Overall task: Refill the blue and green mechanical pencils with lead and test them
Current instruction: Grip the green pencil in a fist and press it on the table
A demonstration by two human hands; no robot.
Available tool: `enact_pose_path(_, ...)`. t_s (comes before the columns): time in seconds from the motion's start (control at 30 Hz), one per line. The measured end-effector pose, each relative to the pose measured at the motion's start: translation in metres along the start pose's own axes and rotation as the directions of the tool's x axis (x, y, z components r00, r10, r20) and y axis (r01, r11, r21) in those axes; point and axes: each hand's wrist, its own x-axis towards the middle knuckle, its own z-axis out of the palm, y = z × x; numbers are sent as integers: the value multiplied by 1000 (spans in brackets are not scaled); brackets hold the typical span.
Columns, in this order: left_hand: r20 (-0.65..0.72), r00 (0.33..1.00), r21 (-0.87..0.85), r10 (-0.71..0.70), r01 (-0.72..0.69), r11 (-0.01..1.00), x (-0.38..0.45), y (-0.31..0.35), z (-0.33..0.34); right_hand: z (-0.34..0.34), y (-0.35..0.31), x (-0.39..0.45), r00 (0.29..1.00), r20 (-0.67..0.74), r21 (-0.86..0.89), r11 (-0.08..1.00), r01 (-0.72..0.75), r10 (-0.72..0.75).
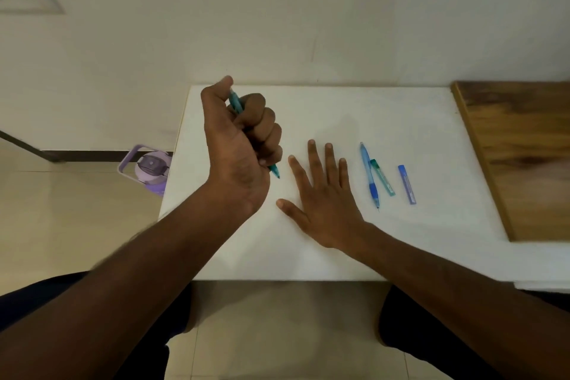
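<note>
- White table (416, 120) — it is carrying everything you are working with; its near edge is lying just above your knees.
- Wooden board (521, 145) — it is resting along the table's right side, well apart from the pencils.
- Your left hand (239, 145) — you are holding it raised above the table's left part, curled into a fist and wrapped tightly round the green mechanical pencil, with the thumb pointing up beside the pencil's top end.
- Your right hand (320, 194) — you are laying it flat on the table, palm down and fingers spread, gripping nothing.
- Purple water bottle (151, 168) — it is standing on the floor just off the table's left edge.
- Green mechanical pencil (237, 102) — it is running through your left fist, with its tip poking out below the little finger and pointing down towards the table, near your right index finger.
- Blue mechanical pencil (368, 173) — it is lying on the table to the right of your right hand, tip towards you.
- Green lead tube (382, 177) — it is lying just beside the blue mechanical pencil, its upper end appearing to touch the barrel.
- Blue lead tube (407, 184) — it is lying near the green one, farther right and apart from it.
</note>
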Motion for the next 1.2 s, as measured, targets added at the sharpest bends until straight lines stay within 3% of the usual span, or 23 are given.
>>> enact_pose_path(0.13,62,998,-38,-27,29,999,-4,-2,6,12,0,2,994,-108,-1,1000,-10,10)
enact_pose_path(0.43,161,982,-79,-95,109,991,-7,-3,2,15,0,4,993,-120,-14,1000,-11,9)
enact_pose_path(0.87,264,961,-51,-78,95,994,-7,-3,2,21,0,7,979,-203,-7,1000,-2,0)
enact_pose_path(1.2,262,963,14,-60,58,998,-8,-6,4,19,1,5,978,-207,-2,1000,-2,1)
